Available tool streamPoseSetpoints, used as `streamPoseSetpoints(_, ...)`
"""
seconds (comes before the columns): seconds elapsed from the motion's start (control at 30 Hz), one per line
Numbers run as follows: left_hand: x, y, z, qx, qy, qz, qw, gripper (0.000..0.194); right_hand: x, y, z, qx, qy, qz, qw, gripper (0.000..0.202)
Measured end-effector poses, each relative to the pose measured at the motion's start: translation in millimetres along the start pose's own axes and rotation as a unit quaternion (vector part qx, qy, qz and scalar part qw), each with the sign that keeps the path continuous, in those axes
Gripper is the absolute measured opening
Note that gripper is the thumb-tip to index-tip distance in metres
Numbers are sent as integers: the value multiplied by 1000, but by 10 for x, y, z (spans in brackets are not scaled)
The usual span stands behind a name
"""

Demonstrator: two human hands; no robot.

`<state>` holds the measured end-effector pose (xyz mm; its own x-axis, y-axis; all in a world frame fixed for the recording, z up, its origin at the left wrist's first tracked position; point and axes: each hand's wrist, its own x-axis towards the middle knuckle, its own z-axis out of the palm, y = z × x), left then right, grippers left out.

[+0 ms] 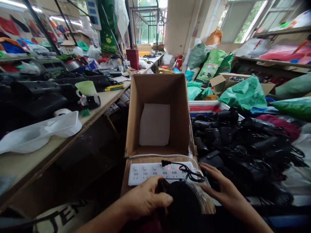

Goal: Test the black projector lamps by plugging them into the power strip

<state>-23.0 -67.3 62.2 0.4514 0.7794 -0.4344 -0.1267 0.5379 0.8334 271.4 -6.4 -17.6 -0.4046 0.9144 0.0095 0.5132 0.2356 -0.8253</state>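
My left hand [152,196] is closed around a dark part of a black hair dryer [183,202], thumb on top. The dryer is dim and partly cut off by the lower edge, so its full shape does not show. Its black cord [191,174] is bundled in loops, with the plug [166,163] lying over a white power strip [143,173]. Two red lights glow on the strip. My right hand [222,186] has its fingers stretched out and apart beside the cord loops, holding nothing; whether it touches them I cannot tell.
Behind the power strip an open cardboard box [134,129] faces me, a flat sheet [155,124] inside. Many black corded devices [252,142] are heaped at the right. On the left bench [107,106] are a white plastic tray [46,131], a pale green cup [86,88] and a yellow cutter [114,87].
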Motion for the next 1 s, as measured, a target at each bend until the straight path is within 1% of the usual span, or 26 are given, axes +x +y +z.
streamPoseSetpoints(0.03, -59, 106, 33, 19, -25, 27, 999, 39, 111, -36, 1, -37, 22, -20, 999, 63)
streamPoseSetpoints(0.07, -117, 214, 73, 39, -49, 43, 997, 35, 220, -96, 55, -59, 26, -47, 997, 69)
streamPoseSetpoints(0.1, -172, 319, 116, 59, -72, 46, 995, 32, 318, -177, 150, -63, 7, -72, 995, 74)
streamPoseSetpoints(0.13, -226, 414, 156, 86, -89, 36, 992, 28, 398, -269, 273, -51, -21, -97, 994, 73)
streamPoseSetpoints(0.17, -278, 497, 190, 122, -98, 23, 987, 24, 460, -363, 405, -28, -43, -118, 992, 64)
streamPoseSetpoints(0.2, -330, 564, 214, 163, -101, 10, 981, 20, 501, -446, 528, 2, -50, -130, 990, 51)
streamPoseSetpoints(0.23, -382, 614, 226, 204, -98, -1, 974, 17, 525, -510, 627, 34, -34, -133, 990, 38)
streamPoseSetpoints(0.27, -435, 648, 222, 236, -91, -7, 968, 17, 536, -547, 688, 60, -3, -124, 990, 30)
streamPoseSetpoints(0.3, -486, 667, 203, 247, -81, -14, 966, 18, 540, -557, 707, 77, 35, -109, 990, 28)
streamPoseSetpoints(0.37, -570, 666, 117, 212, -51, -12, 976, 23, 541, -504, 624, 79, 99, -73, 989, 25)
streamPoseSetpoints(0.43, -605, 634, -22, 154, -6, 13, 988, 29, 546, -407, 441, 68, 114, -54, 990, 24)
streamPoseSetpoints(0.53, -531, 575, -261, 136, 96, 61, 984, 34, 574, -311, 191, 55, 75, -49, 994, 24)
streamPoseSetpoints(0.6, -427, 545, -392, 136, 153, 85, 975, 37, 608, -296, 126, 46, 32, -42, 998, 24)
streamPoseSetpoints(0.63, -372, 535, -440, 133, 169, 95, 972, 37, 628, -294, 123, 41, 13, -37, 998, 24)
streamPoseSetpoints(0.7, -275, 522, -503, 131, 187, 111, 967, 37, 667, -284, 151, 31, -10, -29, 999, 23)
streamPoseSetpoints(0.8, -187, 534, -544, 148, 207, 136, 958, 33, 697, -249, 197, 17, -29, -22, 999, 22)
streamPoseSetpoints(0.93, -161, 612, -568, 176, 229, 160, 944, 23, 654, -216, 192, 12, -60, -28, 998, 24)
streamPoseSetpoints(1.0, -161, 656, -580, 205, 234, 170, 935, 21, 608, -224, 181, 3, -71, -32, 997, 21)
